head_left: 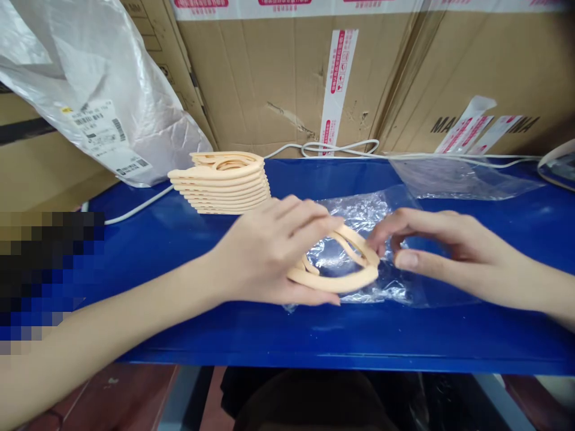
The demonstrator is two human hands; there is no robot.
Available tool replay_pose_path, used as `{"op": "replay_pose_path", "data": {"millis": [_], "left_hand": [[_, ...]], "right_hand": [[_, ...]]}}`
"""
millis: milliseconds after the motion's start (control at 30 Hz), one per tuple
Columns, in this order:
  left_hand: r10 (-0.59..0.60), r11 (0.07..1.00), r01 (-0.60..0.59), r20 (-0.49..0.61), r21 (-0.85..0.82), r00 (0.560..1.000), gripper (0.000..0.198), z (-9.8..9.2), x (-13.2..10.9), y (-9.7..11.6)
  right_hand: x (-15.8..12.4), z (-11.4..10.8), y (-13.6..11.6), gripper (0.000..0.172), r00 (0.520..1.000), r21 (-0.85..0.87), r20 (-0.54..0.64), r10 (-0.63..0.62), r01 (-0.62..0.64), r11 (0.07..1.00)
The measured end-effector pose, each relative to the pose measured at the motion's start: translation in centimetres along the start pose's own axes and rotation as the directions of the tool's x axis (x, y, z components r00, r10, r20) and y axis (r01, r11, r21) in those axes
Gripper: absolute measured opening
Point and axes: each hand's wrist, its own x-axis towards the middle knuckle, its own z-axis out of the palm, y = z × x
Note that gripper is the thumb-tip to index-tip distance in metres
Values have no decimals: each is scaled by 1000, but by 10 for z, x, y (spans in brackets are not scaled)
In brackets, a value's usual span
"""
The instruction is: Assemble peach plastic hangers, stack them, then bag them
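My left hand (278,251) is closed over a beige looped plastic piece (354,281), its thumb along the near edge and its fingers over the far side. Part of the piece is hidden under the palm. At its right end, my right hand (442,251) has curled fingers with a gap between thumb and fingertips. The fingertips are close to the piece; whether they touch it I cannot tell. Under both lies a clear plastic bag (386,206), crinkled and shiny. Behind my left hand stands a neat stack of similar beige pieces (224,185).
The blue table (287,341) has its front edge near me. Cardboard boxes (269,78) line the back. A large white plastic sack (112,90) with a label leans at the left. A white cable (341,146) and another clear bag (462,176) lie along the rear.
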Motion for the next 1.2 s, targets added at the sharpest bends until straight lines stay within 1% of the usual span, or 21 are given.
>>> {"op": "replay_pose_path", "data": {"millis": [33,100,167,233,300,400,500,633,767,833,900,1000,1100,1200], "left_hand": [[28,1000,-28,-2,-13,1000,71,4,-1,6],[40,999,-40,-2,-26,999,73,9,-2,10],[25,999,-25,2,-32,1000,74,10,-3,10],[0,999,0,10,-34,1000,75,10,-4,7],[-17,999,18,17,-34,1000,78,10,-4,4],[-11,999,12,18,-30,1000,78,10,-4,2],[-19,999,19,7,-27,1000,76,9,-4,1],[-65,997,65,9,-48,998,80,10,-4,-5],[-133,988,135,38,-68,990,82,14,-6,-12],[-155,984,159,60,-76,986,82,15,-7,-14],[-159,984,164,72,-67,985,79,15,-7,-14],[-145,989,147,63,-31,987,75,15,-6,-13],[-132,991,132,45,5,990,75,14,-6,-11],[-128,992,128,46,2,991,74,14,-7,-10]], "right_hand": [[-1,2,-2,9,999,53,42,13,-15,998],[-1,5,-2,7,994,124,106,40,-53,991],[0,6,2,6,985,177,156,75,-103,979],[2,6,5,10,979,218,170,112,-148,965],[4,6,8,12,977,255,155,146,-182,950],[7,7,9,10,976,313,117,184,-212,926],[7,7,9,9,972,366,52,230,-233,901],[5,3,11,10,957,395,-36,288,-251,883],[6,-1,16,9,934,437,-149,326,-233,869],[7,-2,18,9,921,455,-186,341,-227,861],[8,-3,20,10,914,469,-188,359,-237,851],[10,-3,21,12,911,492,-154,383,-265,829],[11,-3,21,14,911,517,-127,391,-276,811],[11,-3,21,17,911,538,-126,393,-270,798]]}}
